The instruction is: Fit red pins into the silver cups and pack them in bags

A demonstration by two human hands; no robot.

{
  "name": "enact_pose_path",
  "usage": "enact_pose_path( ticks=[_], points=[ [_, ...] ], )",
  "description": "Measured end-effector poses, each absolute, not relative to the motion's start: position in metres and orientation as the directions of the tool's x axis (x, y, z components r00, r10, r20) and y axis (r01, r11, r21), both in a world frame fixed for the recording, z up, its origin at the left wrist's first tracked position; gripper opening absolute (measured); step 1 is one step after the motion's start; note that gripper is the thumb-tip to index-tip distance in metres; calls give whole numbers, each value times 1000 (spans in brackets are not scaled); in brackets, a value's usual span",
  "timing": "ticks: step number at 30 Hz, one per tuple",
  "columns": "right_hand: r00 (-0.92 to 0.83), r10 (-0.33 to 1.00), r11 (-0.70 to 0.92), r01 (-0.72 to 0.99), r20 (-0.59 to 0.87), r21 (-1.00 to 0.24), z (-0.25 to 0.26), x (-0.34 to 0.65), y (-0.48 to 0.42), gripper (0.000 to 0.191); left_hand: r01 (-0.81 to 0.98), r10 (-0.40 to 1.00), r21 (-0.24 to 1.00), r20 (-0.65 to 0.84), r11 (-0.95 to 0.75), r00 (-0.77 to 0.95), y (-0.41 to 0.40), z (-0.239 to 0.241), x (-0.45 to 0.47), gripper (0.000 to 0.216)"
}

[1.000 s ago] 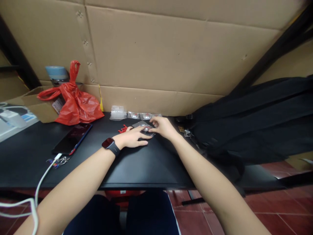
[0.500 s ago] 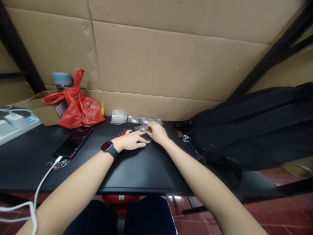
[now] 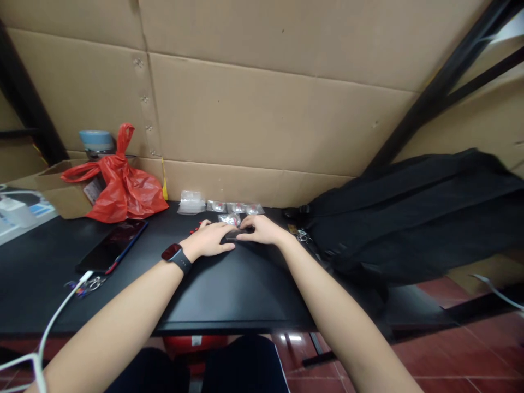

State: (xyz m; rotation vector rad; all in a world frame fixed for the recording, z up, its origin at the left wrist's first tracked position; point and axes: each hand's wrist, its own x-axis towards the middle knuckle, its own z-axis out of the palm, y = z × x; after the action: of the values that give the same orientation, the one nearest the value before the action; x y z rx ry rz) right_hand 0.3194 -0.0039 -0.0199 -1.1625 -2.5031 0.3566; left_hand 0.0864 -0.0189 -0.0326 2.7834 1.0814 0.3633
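Observation:
My left hand (image 3: 210, 238), with a black watch on the wrist, lies palm down on the black table, fingers stretched out and apart. Its fingertips reach a small dark, flat, glossy piece (image 3: 233, 235), whose kind I cannot make out. From the other side my right hand (image 3: 262, 229) curves toward this piece, thumb and fingers apart; its fingertips are partly hidden. Just behind the hands lies a clear packet (image 3: 229, 219) with a silvery round thing and a bit of red inside. Small red pieces (image 3: 195, 230) show beside my left fingers.
Along the cardboard wall lie several similar clear packets (image 3: 238, 208) and a stack of clear bags (image 3: 191, 202). To the left are a red plastic bag (image 3: 126, 191), a charging phone (image 3: 112, 245) and keys (image 3: 94, 284). A black backpack (image 3: 409, 218) occupies the right side.
My right hand has let go of the silvery round packet, which now lies behind the hands. Its fingers have come down nearer the dark flat piece. The camera view has shifted slightly.

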Motion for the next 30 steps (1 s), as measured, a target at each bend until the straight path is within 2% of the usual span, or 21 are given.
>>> enact_pose_path(
  ticks=[3,4,8,11,15,17,19,21,25,27,30],
  points=[
    [-609,770,630,682,190,-372,-18,317,-7,54,676,708,213,201,-706,677,-19,-31,86,50],
    [-606,773,627,684,189,-372,-18,316,-8,55,683,717,217,215,-697,663,-19,-30,86,51],
    [-567,796,598,677,213,-430,-17,309,-10,19,705,743,241,294,-667,602,-17,-28,85,43],
    [-536,815,557,621,220,-552,-16,305,-13,18,679,747,318,362,-662,558,-15,-28,83,43],
    [-487,845,505,591,220,-629,-19,303,-14,42,665,748,355,420,-657,515,-13,-32,81,45],
    [-489,842,518,616,227,-593,-20,302,-13,38,676,742,321,402,-663,537,-12,-34,81,37],
    [-504,826,556,653,253,-515,-21,302,-12,24,682,731,278,372,-676,572,-12,-35,82,31],
    [-518,807,590,680,284,-436,-22,302,-12,19,695,724,229,349,-682,595,-13,-33,83,30],
    [-509,816,577,746,274,-332,-26,302,-12,33,729,748,194,297,-656,594,-16,-27,85,34],
    [-493,833,551,772,249,-316,-28,301,-12,30,734,755,196,275,-650,595,-18,-25,84,35],
    [-498,843,538,764,205,-355,-28,299,-12,25,743,757,180,283,-645,589,-18,-25,83,32]
  ],
)
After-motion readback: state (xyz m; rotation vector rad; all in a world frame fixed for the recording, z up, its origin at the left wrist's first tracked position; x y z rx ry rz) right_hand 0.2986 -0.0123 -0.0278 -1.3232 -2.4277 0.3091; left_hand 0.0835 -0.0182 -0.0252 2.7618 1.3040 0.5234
